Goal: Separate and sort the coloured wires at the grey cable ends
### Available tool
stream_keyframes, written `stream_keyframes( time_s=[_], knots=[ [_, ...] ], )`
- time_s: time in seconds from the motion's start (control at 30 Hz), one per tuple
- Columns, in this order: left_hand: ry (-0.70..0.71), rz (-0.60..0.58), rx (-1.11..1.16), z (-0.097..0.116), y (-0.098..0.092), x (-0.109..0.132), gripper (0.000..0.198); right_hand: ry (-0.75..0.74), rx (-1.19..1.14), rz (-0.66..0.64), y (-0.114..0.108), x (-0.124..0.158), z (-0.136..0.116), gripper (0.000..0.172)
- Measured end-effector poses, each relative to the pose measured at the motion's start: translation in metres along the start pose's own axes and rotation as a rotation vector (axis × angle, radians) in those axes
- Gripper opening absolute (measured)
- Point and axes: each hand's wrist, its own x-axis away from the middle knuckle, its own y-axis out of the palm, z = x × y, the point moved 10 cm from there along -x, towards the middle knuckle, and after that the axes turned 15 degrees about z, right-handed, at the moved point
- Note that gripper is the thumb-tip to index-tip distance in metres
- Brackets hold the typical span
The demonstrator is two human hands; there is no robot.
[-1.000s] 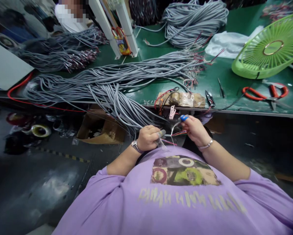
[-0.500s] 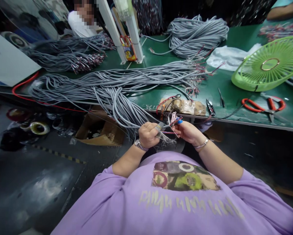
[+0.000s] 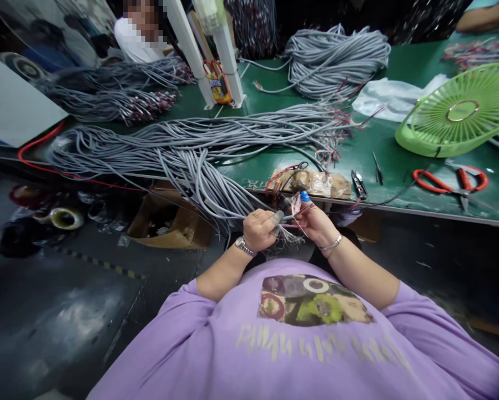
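Observation:
My left hand [image 3: 260, 229] is closed around the ends of the grey cables [image 3: 232, 194], which run down from the bench to it. A worn grey wrap covers one of its fingers. From that fist stick out thin coloured wires [image 3: 294, 226] and frayed pale strands [image 3: 290, 238]. My right hand [image 3: 319, 225], with a blue cover [image 3: 305, 196] on one fingertip, pinches thin wires just right of the left hand. A small pale pink flat piece [image 3: 295, 204] shows between the hands; blur hides what it is and how it is held.
Ahead, the green bench [image 3: 382, 205] carries a long cable bundle [image 3: 253, 130] and a coiled one [image 3: 336, 61]. Cutters [image 3: 358, 184], red-handled pliers [image 3: 461, 186] and a green fan [image 3: 457, 111] lie to the right. An open carton [image 3: 170, 228] stands below. A person [image 3: 136, 39] sits across.
My left hand has shifted slightly right. My right hand has moved slightly left, its blue-covered fingertip now raised higher, and the pink piece has turned and blurred.

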Motion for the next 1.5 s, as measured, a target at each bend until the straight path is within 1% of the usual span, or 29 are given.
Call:
stream_keyframes(
  time_s=[0.17,0.33,0.47,0.6,0.7,0.87,1.07,1.23,1.33,1.5],
  knots=[
    [0.007,-0.006,0.029,0.002,0.002,0.005,0.023,-0.051,-0.061,0.087,-0.003,0.000,-0.005,0.052],
    [0.002,-0.070,0.026,0.001,0.012,0.014,0.021,-0.082,-0.076,0.074,0.000,0.003,-0.009,0.050],
    [0.002,-0.063,0.055,0.003,0.013,0.012,0.022,-0.072,-0.042,0.056,0.001,0.004,-0.006,0.051],
    [0.016,-0.023,0.094,0.007,0.005,0.004,0.018,-0.036,-0.011,0.041,0.001,0.008,-0.001,0.053],
    [0.007,-0.020,0.116,0.008,-0.003,0.002,0.018,0.028,-0.005,0.041,-0.002,0.010,0.004,0.054],
    [-0.005,-0.045,0.160,0.013,-0.017,0.010,0.018,0.109,-0.028,0.062,-0.018,0.007,0.015,0.054],
    [-0.024,-0.048,0.164,0.018,-0.034,0.016,0.016,0.100,0.001,0.027,-0.028,0.005,0.020,0.054],
    [-0.010,-0.065,0.196,0.025,-0.039,0.020,0.020,0.105,0.018,0.036,-0.031,0.010,0.020,0.049],
    [-0.011,-0.056,0.184,0.025,-0.041,0.023,0.022,0.124,0.016,0.034,-0.033,0.012,0.022,0.046],
    [-0.011,-0.005,0.153,0.024,-0.046,0.017,0.023,0.148,0.080,-0.002,-0.037,0.016,0.025,0.045]
  ],
)
